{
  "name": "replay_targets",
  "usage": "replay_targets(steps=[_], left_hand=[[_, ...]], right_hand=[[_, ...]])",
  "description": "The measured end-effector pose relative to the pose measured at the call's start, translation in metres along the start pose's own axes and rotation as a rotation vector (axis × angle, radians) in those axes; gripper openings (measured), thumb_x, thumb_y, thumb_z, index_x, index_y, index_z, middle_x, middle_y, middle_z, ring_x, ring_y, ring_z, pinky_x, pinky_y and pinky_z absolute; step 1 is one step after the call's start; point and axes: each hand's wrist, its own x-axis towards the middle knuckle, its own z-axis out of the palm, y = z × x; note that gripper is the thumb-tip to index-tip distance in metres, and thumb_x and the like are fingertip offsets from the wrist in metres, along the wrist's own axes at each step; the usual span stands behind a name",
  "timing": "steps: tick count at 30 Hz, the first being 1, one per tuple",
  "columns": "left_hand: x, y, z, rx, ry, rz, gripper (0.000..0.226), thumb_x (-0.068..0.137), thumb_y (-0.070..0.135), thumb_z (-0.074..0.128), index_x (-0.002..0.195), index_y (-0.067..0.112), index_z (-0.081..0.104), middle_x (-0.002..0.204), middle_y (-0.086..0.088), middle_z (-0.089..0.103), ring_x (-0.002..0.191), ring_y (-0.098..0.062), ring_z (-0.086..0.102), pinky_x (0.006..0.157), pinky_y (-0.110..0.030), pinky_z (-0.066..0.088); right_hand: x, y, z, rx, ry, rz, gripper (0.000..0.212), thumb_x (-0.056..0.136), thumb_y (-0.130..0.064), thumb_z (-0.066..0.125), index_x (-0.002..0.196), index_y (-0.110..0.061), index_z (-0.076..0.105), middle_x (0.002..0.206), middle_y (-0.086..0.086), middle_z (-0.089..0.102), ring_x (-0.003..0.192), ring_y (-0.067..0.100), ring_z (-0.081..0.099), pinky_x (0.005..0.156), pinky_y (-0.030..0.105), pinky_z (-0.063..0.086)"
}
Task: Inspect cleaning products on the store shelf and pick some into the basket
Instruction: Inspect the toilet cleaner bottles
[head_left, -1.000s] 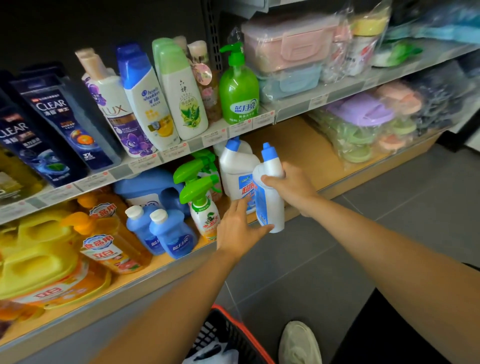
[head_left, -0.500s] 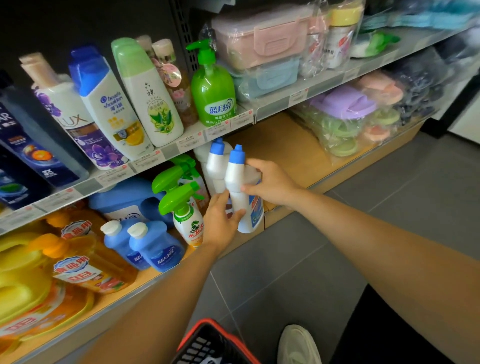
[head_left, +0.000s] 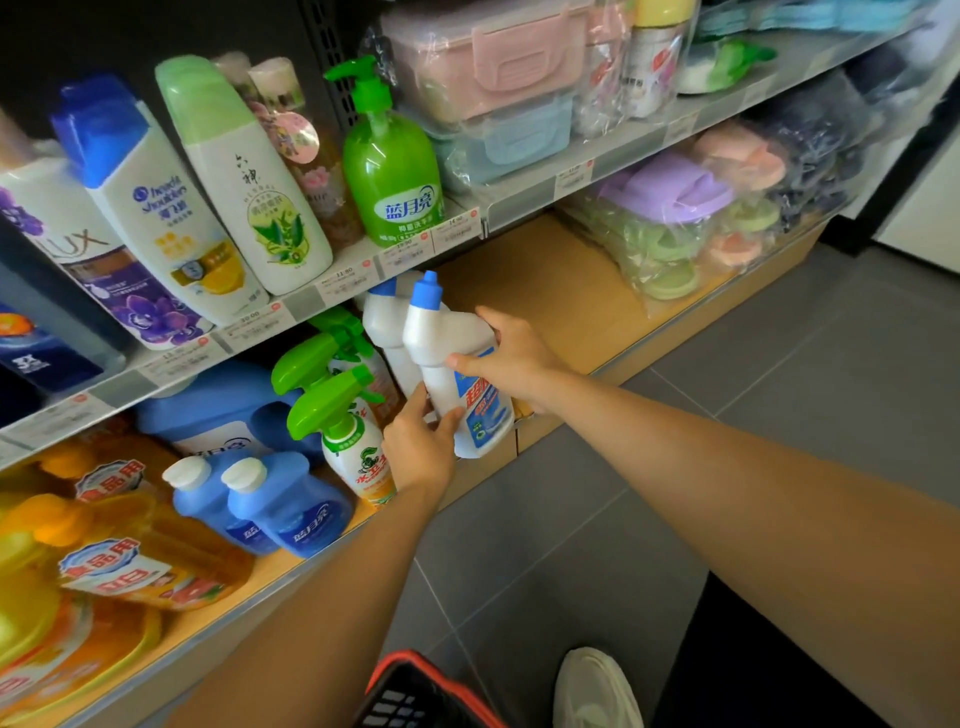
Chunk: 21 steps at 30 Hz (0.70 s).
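Note:
A white cleaner bottle with a blue angled cap and a blue label stands upright at the front of the bottom shelf. My right hand grips its body from the right side. My left hand holds its lower part from below and the left, thumb on the front. A second identical white bottle stands just behind it on the shelf. The red-rimmed black basket shows at the bottom edge, below my left forearm.
Two green-trigger spray bottles and blue detergent bottles stand to the left, orange jugs further left. Shampoos and a green pump bottle fill the shelf above. Bagged slippers lie at right. My shoe is on the grey floor.
The white bottle has moved back toward the shelf, now next to its twin. My left hand has gone from touching its base to holding its lower part. The camera moved closer.

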Motion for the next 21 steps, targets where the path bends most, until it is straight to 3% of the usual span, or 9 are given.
replay_targets(steps=[2, 6, 8, 10, 12, 14, 16, 19, 21], left_hand=[[0.004, -0.004, 0.000, 0.004, 0.008, 0.017, 0.033, 0.091, 0.016, 0.073, 0.124, 0.017, 0.068, 0.105, -0.002, 0.077, 0.086, -0.012, 0.071, 0.069, -0.009, 0.050], [0.011, -0.007, -0.003, -0.012, 0.009, 0.010, 0.035, 0.091, 0.012, 0.073, 0.126, 0.014, 0.068, 0.108, -0.004, 0.076, 0.085, -0.009, 0.068, 0.068, -0.006, 0.047], [0.010, -0.007, -0.003, -0.001, 0.015, 0.020, 0.036, 0.091, 0.013, 0.073, 0.126, 0.013, 0.068, 0.108, -0.004, 0.077, 0.084, -0.008, 0.067, 0.066, -0.003, 0.046], [0.007, -0.006, -0.002, 0.009, 0.019, 0.029, 0.036, 0.091, 0.016, 0.074, 0.126, 0.015, 0.068, 0.109, -0.002, 0.077, 0.085, -0.007, 0.068, 0.067, -0.003, 0.046], [0.005, -0.006, -0.002, 0.001, 0.017, 0.035, 0.039, 0.089, 0.019, 0.076, 0.127, 0.017, 0.067, 0.110, 0.000, 0.076, 0.086, -0.006, 0.069, 0.072, -0.012, 0.054], [0.003, -0.006, -0.001, 0.004, 0.005, 0.042, 0.045, 0.085, 0.019, 0.080, 0.127, 0.017, 0.066, 0.110, 0.001, 0.076, 0.089, -0.008, 0.071, 0.078, -0.027, 0.061], [0.003, -0.006, 0.000, 0.026, 0.004, 0.041, 0.048, 0.081, 0.019, 0.084, 0.125, 0.018, 0.066, 0.107, 0.001, 0.076, 0.090, -0.011, 0.072, 0.080, -0.034, 0.061], [0.004, -0.007, 0.001, 0.074, 0.013, 0.063, 0.041, 0.083, 0.019, 0.081, 0.121, 0.015, 0.067, 0.103, -0.004, 0.076, 0.089, -0.018, 0.072, 0.079, -0.043, 0.060], [0.003, -0.008, 0.001, 0.079, 0.006, 0.090, 0.040, 0.085, 0.018, 0.079, 0.123, 0.012, 0.066, 0.102, -0.008, 0.076, 0.090, -0.022, 0.072, 0.079, -0.045, 0.060]], right_hand=[[0.001, 0.001, 0.003, 0.045, 0.031, 0.003, 0.056, 0.081, -0.028, 0.082, 0.130, -0.022, 0.057, 0.117, 0.003, 0.068, 0.103, 0.023, 0.068, 0.086, 0.047, 0.059], [0.002, 0.002, 0.007, 0.012, 0.073, 0.011, 0.056, 0.082, -0.028, 0.081, 0.131, -0.024, 0.055, 0.116, 0.001, 0.065, 0.101, 0.021, 0.067, 0.082, 0.041, 0.061], [0.007, 0.004, 0.007, -0.012, 0.080, 0.022, 0.061, 0.080, -0.030, 0.083, 0.133, -0.024, 0.052, 0.119, 0.002, 0.064, 0.104, 0.022, 0.067, 0.083, 0.041, 0.060], [0.011, 0.004, 0.004, 0.002, 0.056, 0.064, 0.082, 0.077, -0.030, 0.085, 0.146, -0.025, 0.041, 0.128, 0.004, 0.061, 0.111, 0.024, 0.065, 0.088, 0.046, 0.058], [0.015, 0.006, 0.000, 0.029, -0.007, 0.089, 0.089, 0.074, -0.023, 0.087, 0.148, -0.028, 0.038, 0.131, 0.004, 0.060, 0.111, 0.024, 0.064, 0.090, 0.047, 0.057], [0.018, 0.010, 0.000, 0.044, -0.043, 0.051, 0.066, 0.072, -0.014, 0.088, 0.123, -0.033, 0.052, 0.117, -0.001, 0.067, 0.103, 0.020, 0.067, 0.083, 0.042, 0.060], [0.019, 0.011, 0.000, 0.035, -0.042, 0.009, 0.059, 0.070, -0.010, 0.088, 0.107, -0.038, 0.050, 0.103, -0.010, 0.067, 0.097, 0.016, 0.067, 0.073, 0.032, 0.058], [0.019, 0.014, 0.001, 0.035, -0.025, -0.026, 0.059, 0.068, -0.010, 0.089, 0.105, -0.037, 0.052, 0.100, -0.010, 0.068, 0.094, 0.013, 0.068, 0.072, 0.031, 0.059], [0.015, 0.018, 0.002, 0.056, 0.019, -0.051, 0.061, 0.067, -0.011, 0.091, 0.106, -0.038, 0.052, 0.096, -0.016, 0.066, 0.091, 0.004, 0.066, 0.068, 0.023, 0.056]])
